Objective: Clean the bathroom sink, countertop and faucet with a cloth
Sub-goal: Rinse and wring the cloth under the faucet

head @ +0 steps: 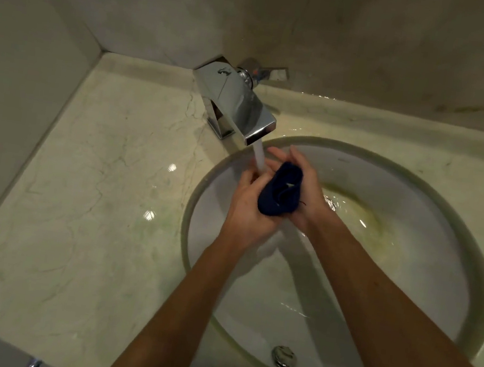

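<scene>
A bunched dark blue cloth (280,192) sits between both my hands over the round white sink (431,241). My left hand (245,207) grips its left side and my right hand (304,192) wraps its right side. The square chrome faucet (236,101) runs a stream of water (259,157) down onto my left fingers beside the cloth. Pale marble countertop (93,193) surrounds the basin.
The faucet handle (265,73) sticks out near the back wall. A chrome overflow fitting (283,357) sits on the basin's near wall, and the drain (330,202) shows right of my hands. Yellow-green staining marks the basin's far right. Walls close in at left and back.
</scene>
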The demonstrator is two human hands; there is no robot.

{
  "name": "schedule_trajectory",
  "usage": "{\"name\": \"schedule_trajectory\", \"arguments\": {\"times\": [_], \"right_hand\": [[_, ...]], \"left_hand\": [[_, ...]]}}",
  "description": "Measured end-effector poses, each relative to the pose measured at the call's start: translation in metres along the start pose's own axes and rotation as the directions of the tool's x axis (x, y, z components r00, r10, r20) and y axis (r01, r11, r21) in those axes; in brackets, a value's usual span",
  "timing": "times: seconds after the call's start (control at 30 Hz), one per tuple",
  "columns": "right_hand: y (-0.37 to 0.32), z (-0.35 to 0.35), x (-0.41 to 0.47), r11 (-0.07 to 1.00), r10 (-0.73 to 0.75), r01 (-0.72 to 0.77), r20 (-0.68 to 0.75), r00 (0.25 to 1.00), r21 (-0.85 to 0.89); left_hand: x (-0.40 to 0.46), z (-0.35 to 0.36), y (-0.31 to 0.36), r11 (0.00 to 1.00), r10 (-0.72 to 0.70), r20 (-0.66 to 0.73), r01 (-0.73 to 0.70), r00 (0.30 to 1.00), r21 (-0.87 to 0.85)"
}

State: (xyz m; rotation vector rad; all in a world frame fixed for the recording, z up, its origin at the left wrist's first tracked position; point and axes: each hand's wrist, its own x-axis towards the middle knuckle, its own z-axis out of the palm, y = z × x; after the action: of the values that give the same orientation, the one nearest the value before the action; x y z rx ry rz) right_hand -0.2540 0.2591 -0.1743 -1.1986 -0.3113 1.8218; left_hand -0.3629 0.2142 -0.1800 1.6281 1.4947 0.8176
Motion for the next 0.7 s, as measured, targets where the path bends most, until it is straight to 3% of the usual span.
{"name": "schedule_trajectory", "arguments": {"times": [0.1, 0.27, 0.33, 0.4, 0.47, 0.5, 0.57, 0.6, 0.63, 0.7], "right_hand": [[-0.008, 0.002, 0.002, 0.980, 0.048, -0.026, 0.105, 0.993, -0.198], [-0.016, 0.004, 0.002, 0.905, 0.034, 0.048, 0.183, 0.983, -0.423], [-0.015, -0.004, 0.006, 0.937, 0.022, 0.015, 0.102, 0.995, -0.350], [-0.012, -0.015, 0.012, 0.928, -0.022, -0.029, -0.132, 0.991, -0.371], [-0.003, -0.034, 0.011, 0.887, 0.002, -0.164, -0.352, 0.936, -0.432], [0.005, -0.040, 0.006, 0.880, 0.137, -0.268, -0.332, 0.933, -0.392], [0.012, -0.037, -0.014, 0.846, 0.436, -0.436, -0.072, 0.897, -0.307], [0.015, -0.030, -0.023, 0.857, 0.440, -0.406, 0.042, 0.897, -0.317], [0.021, -0.023, -0.021, 0.891, 0.390, -0.345, 0.109, 0.914, -0.296], [0.025, -0.017, -0.011, 0.903, 0.424, -0.430, 0.195, 0.884, -0.013]], "left_hand": [[0.007, -0.004, -0.002, 1.000, 0.015, 0.078, -0.013, 0.997, -0.015], [-0.001, 0.001, 0.001, 0.987, -0.039, -0.020, 0.036, 0.999, -0.155], [-0.001, 0.004, 0.000, 0.997, 0.027, -0.095, -0.033, 0.995, -0.065], [0.001, 0.009, -0.008, 0.991, 0.111, -0.205, -0.094, 0.973, 0.093], [-0.003, 0.010, -0.016, 0.984, 0.159, -0.287, -0.130, 0.945, 0.119], [-0.004, 0.012, -0.017, 0.978, 0.200, -0.304, -0.168, 0.931, 0.128], [-0.008, 0.013, -0.014, 0.924, 0.347, -0.289, -0.272, 0.892, 0.270], [-0.009, 0.014, -0.008, 0.891, 0.416, -0.256, -0.335, 0.873, 0.305], [-0.017, 0.014, 0.003, 0.876, 0.454, -0.310, -0.355, 0.836, 0.326], [-0.022, 0.014, 0.017, 0.909, 0.405, -0.488, -0.398, 0.773, 0.124]]}}
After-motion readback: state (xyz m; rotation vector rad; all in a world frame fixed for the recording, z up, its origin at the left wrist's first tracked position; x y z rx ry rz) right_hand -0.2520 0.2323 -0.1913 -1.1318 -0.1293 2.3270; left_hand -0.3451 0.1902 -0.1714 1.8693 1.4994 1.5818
